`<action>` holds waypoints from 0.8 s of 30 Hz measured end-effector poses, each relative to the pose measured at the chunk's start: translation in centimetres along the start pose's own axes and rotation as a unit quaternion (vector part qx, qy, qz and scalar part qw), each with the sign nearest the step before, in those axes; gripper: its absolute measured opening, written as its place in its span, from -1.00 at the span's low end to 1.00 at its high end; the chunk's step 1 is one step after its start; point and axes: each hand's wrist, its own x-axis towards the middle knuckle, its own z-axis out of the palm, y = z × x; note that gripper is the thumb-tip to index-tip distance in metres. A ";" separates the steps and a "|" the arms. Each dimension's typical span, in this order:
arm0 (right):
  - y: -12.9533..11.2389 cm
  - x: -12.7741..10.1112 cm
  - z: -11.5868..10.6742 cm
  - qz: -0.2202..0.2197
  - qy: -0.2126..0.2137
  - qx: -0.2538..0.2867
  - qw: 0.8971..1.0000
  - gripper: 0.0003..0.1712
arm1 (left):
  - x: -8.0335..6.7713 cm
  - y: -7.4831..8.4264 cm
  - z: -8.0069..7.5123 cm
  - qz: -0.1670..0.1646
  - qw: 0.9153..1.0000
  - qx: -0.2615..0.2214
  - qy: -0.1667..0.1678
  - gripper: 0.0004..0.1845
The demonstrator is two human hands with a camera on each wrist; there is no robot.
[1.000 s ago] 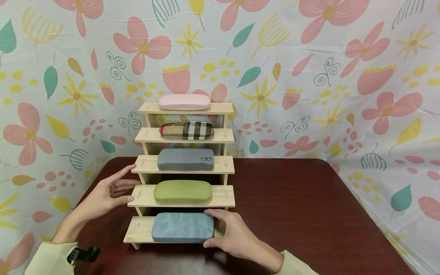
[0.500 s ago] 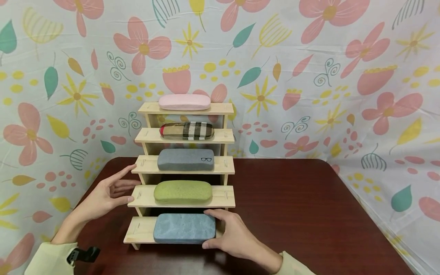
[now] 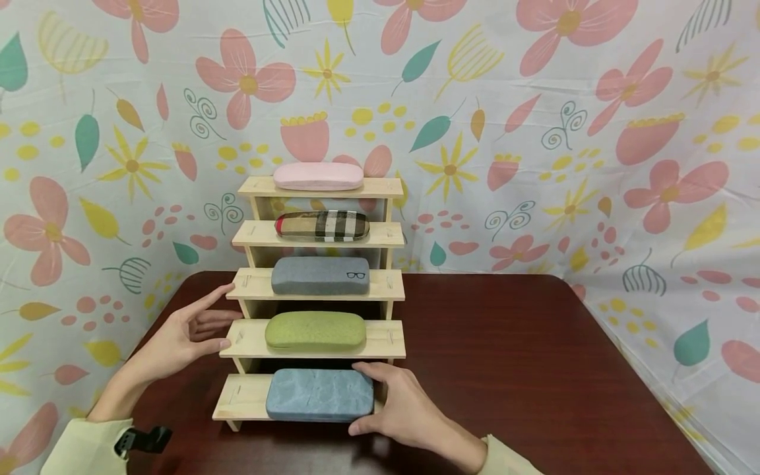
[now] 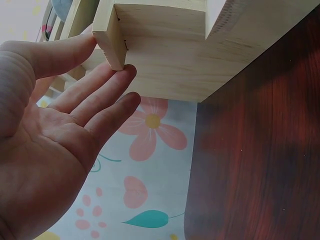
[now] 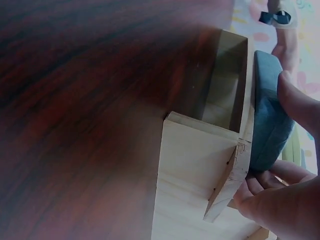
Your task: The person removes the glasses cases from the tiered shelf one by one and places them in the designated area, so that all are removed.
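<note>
A marbled blue glasses case (image 3: pixel 317 394) lies on the lowest step of a stepped wooden rack (image 3: pixel 240 396). My right hand (image 3: pixel 410 406) pinches the case's right end, thumb at the front edge and fingers at the back. In the right wrist view the blue case (image 5: pixel 268 112) sits against the board, the thumb on its near side. My left hand (image 3: pixel 184 340) touches the rack's left side with thumb and index finger extended at the ends of two middle steps. Seen from the left wrist, that hand's fingers (image 4: pixel 107 90) lie fairly straight beside a board end.
Single glasses cases rest on the higher steps: green (image 3: pixel 316 331), grey with a glasses print (image 3: pixel 315 276), plaid (image 3: pixel 323 225) and pink (image 3: pixel 318 176) on top. The rack stands on a dark reddish table (image 3: pixel 505 363). Behind hangs a floral cloth (image 3: pixel 505 132).
The blue case has slid slightly to the right on the lowest step, between my right thumb and fingers. My left hand and the other cases stay where they were.
</note>
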 end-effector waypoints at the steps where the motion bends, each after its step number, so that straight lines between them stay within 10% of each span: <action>1: 0.0 0.0 0.0 -0.001 0.002 -0.003 1.000 -0.02 | 0.0 0.0 0.0 -0.001 1.000 -0.001 0.000 -0.05; 24: 0.5 -1.5 -1.5 -0.016 0.039 0.105 0.994 -0.24 | 0.0 0.2 0.1 -0.004 1.000 0.000 0.002 -0.04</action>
